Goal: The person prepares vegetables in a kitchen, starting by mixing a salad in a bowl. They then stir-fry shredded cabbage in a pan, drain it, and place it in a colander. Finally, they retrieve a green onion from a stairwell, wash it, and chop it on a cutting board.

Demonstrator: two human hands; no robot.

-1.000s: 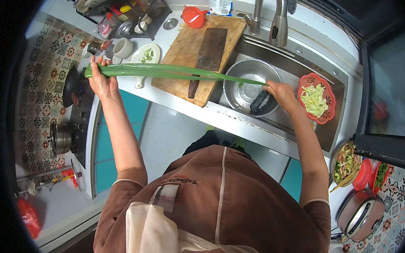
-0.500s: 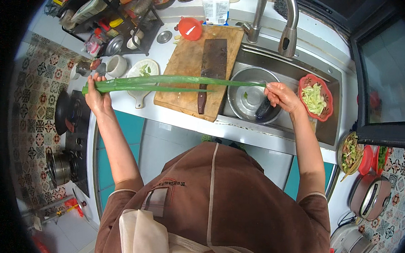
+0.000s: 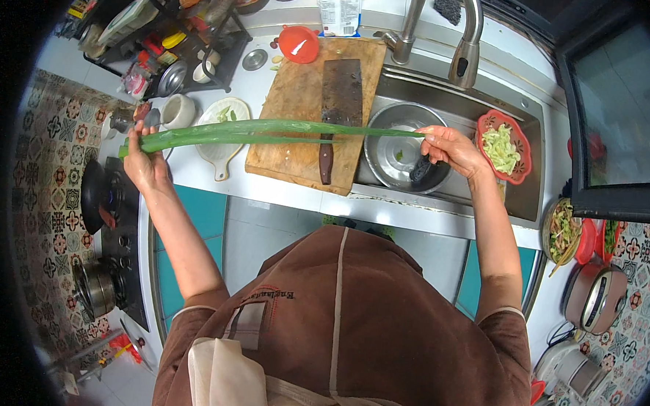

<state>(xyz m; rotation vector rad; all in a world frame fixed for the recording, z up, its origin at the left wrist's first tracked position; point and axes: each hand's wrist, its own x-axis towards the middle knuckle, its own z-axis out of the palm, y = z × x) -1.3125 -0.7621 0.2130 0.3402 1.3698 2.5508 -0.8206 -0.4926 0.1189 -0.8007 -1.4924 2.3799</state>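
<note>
Long green scallion leaves (image 3: pixel 252 129) stretch level between my two hands, above the counter. My left hand (image 3: pixel 148 161) is closed round their thicker end at the left. At the other side my right hand (image 3: pixel 453 149) pinches the thin tip over the sink. Beneath the leaves lies a wooden cutting board (image 3: pixel 287 91), with a cleaver (image 3: pixel 343 90) on it; the leaves hide where blade meets handle. Below my right hand, a steel basin (image 3: pixel 386 166) in the sink holds a dark object (image 3: pixel 421 168) that I cannot make out.
A red scalloped bowl (image 3: pixel 524 166) of chopped pale-green vegetable sits at the sink's right, under the tap (image 3: pixel 464 63) side. A small white board (image 3: pixel 214 153) lies left of the cutting board. The stove (image 3: pixel 126 244) is far left; an open window (image 3: pixel 630 123) juts in at right.
My left hand has shifted slightly left and down with the scallion end. The right hand stays pinched on the tip, and the whole view has tilted a little.
</note>
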